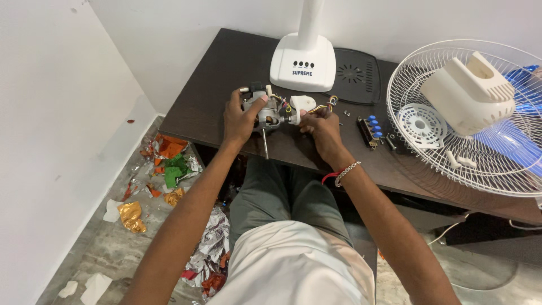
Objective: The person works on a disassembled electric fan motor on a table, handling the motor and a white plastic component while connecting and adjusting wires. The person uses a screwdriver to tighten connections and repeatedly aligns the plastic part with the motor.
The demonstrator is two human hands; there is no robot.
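My left hand grips the fan motor near the worktop's front edge; my right hand pinches its wires. It looks heavy and rigid, best held by the metal body; the wires seem fragile.

We hold motor assy over table front edge; fan base behind it, grille far right, switch block between.

Head cam, looks down, close over desk.
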